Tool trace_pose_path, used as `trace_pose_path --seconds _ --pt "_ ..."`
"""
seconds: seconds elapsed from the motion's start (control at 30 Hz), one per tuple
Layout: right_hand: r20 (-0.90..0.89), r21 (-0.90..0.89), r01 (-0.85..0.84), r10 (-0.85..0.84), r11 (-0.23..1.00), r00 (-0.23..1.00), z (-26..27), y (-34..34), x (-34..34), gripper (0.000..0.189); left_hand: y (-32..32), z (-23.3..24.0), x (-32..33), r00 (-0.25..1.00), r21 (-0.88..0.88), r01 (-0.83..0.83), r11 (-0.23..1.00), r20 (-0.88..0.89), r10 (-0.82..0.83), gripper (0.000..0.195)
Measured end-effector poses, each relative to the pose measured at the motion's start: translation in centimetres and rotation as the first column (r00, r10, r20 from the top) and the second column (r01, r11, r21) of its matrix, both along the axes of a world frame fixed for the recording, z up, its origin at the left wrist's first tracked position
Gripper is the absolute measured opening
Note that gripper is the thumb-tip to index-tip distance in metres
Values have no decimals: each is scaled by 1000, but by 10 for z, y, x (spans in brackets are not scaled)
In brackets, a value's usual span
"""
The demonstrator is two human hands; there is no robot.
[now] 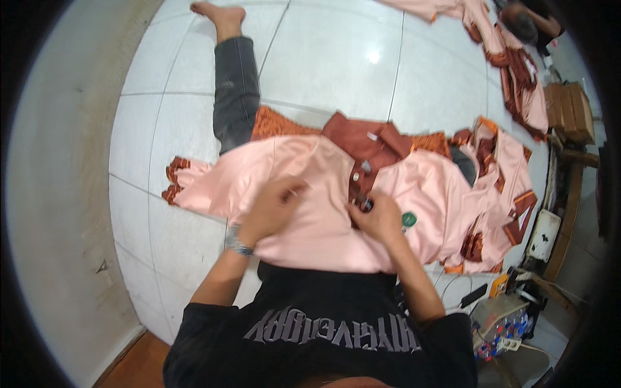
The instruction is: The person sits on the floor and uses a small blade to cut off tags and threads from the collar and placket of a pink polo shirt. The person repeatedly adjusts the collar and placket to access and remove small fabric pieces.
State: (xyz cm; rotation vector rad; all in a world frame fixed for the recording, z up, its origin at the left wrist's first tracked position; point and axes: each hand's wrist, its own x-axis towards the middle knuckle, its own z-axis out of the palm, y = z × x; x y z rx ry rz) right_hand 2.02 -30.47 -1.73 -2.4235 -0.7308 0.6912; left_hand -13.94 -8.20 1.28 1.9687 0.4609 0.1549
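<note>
A pink polo shirt [310, 203] with a brown collar [359, 136] and brown-orange patterned shoulder panels lies spread over my lap and legs. Its brown button placket [355, 179] runs down the middle, and a round green emblem [409, 219] sits on the chest. My left hand [276, 208], with a metal watch [239, 241] on the wrist, is motion-blurred above the shirt's front; its fingers are curled, and whether they pinch anything is unclear. At the placket, my right hand [378, 218] has bent fingers around a small dark, shiny object [367, 204], too blurred to identify.
More pink and brown shirts [504, 189] are heaped at the right, with another row [519, 82] farther back. A person [521, 24] is at the top right. Cardboard [570, 111], a power strip [509, 344] with cables, and plastic bottles [514, 322] line the right side. A wall [73, 194] stands left.
</note>
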Motion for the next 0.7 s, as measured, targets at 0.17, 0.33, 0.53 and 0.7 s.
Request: trace_pose_path --seconds 0.17,0.33,0.53,0.7 --pt "-65 -88 56 -62 995 996 1 -3 -8 32 -21 -11 56 915 98 331 938 -278 -294 17" --pt "-133 59 76 -68 995 989 0 -13 0 30 -40 -23 63 951 117 273 955 -183 -250 18" --pt "-188 213 125 -85 969 978 1 -22 1 23 -75 -27 65 946 169 251 953 -253 -204 16" --pt "-254 212 205 -148 956 956 -5 -21 -7 19 -77 -35 68 940 141 277 950 -246 -238 13"
